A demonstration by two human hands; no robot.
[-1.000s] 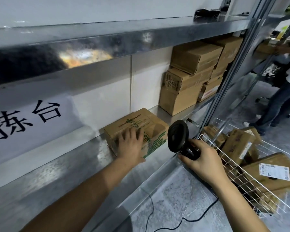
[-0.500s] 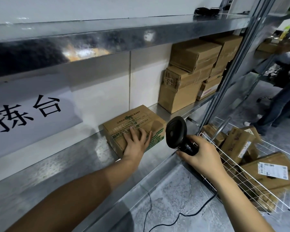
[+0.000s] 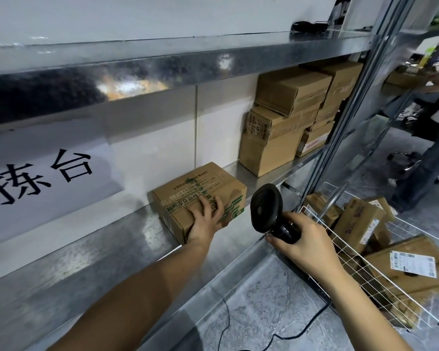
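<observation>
A brown cardboard box with green print [image 3: 188,191] lies on the metal shelf [image 3: 91,259]. My left hand [image 3: 205,219] rests on its near top edge, fingers spread flat over the printed face. My right hand [image 3: 304,239] grips the handle of a black corded barcode scanner [image 3: 266,209], whose round head stands just to the right of the box and faces it. The scanner's cable [image 3: 302,328] trails down across the floor.
A stack of several plain cardboard boxes [image 3: 287,117] fills the shelf's right end beside the upright post [image 3: 345,117]. A white wire cart [image 3: 365,269] with several parcels stands at the right. Another person [image 3: 431,138] stands at the far right. A sign with black characters [image 3: 36,178] hangs left.
My left hand has slid from the box's near side up onto its top edge. The box has shifted slightly on the shelf. The scanner has stayed close to the box's right end.
</observation>
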